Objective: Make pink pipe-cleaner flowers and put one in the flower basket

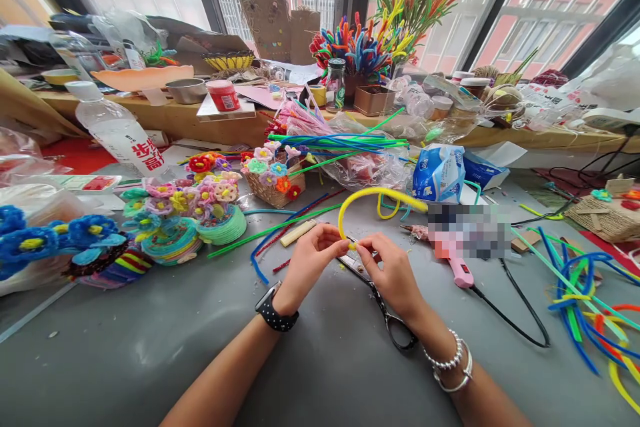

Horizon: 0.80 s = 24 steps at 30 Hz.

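Between my two hands is a yellow pipe cleaner (pixel 370 193), its long free part arching up and away to the right. My left hand (pixel 319 255) pinches it near its lower end, where it looks bent or coiled small. Close beside, my right hand (pixel 386 271) pinches the same end with thumb and forefinger. Black-handled scissors (pixel 399 329) lie on the grey table (pixel 210 353) under my hands, their blades partly hidden. Left of the fingers rest a pale stick (pixel 298 232) and a green pipe cleaner (pixel 270 229).
A pink glue gun (pixel 457 265) with a black cord lies at the right. Tangled pipe cleaners (pixel 575 293) fill the right edge. Flower pots (pixel 220 220) made of pipe cleaners and a plastic bottle (pixel 117 130) stand at the left. A blue tissue pack (pixel 439 173) sits behind.
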Each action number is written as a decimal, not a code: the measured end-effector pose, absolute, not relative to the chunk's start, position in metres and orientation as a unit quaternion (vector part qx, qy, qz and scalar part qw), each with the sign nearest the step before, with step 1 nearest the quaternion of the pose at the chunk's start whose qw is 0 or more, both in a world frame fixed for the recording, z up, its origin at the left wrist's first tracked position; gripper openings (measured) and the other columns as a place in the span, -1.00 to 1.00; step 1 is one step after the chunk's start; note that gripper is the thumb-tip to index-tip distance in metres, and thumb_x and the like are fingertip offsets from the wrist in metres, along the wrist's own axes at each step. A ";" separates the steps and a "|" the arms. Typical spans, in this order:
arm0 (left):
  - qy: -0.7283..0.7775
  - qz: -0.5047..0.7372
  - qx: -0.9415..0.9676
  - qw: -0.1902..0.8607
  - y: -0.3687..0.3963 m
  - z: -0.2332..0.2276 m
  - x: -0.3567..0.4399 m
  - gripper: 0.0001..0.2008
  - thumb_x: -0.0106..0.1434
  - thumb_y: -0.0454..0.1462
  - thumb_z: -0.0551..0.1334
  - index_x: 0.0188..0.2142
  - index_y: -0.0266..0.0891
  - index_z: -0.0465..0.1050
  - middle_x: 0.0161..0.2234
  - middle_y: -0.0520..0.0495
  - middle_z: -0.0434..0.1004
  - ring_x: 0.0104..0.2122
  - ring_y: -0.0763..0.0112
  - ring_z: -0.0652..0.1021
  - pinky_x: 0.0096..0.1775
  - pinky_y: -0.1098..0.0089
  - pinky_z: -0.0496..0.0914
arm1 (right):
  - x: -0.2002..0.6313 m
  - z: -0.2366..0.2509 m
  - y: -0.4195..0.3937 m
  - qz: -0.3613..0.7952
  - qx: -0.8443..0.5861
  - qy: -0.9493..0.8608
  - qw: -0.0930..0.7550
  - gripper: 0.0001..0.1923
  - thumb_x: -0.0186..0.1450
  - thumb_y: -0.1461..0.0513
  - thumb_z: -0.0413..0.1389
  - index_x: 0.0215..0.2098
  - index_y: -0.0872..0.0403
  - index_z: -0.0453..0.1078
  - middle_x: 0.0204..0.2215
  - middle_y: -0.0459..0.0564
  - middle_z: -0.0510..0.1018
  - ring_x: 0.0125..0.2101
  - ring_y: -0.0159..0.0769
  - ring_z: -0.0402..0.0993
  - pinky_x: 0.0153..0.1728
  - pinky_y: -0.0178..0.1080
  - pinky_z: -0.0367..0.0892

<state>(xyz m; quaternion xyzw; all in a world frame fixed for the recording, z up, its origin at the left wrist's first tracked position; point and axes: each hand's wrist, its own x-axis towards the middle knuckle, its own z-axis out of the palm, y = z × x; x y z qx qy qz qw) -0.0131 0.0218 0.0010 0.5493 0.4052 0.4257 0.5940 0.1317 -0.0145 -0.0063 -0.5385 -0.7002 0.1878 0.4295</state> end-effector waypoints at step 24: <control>0.354 0.388 0.435 0.731 0.018 0.004 -0.013 -0.80 -0.02 -0.29 0.28 -0.38 -0.28 0.34 -0.43 0.02 0.44 -0.38 0.48 0.50 -0.26 0.45 0.36 | 0.129 -0.004 -0.018 0.236 -0.550 -0.631 0.494 -0.84 0.23 0.21 -0.03 -0.44 0.10 0.33 -0.52 -0.08 0.41 -0.51 -0.41 0.34 -0.50 -0.37 0.28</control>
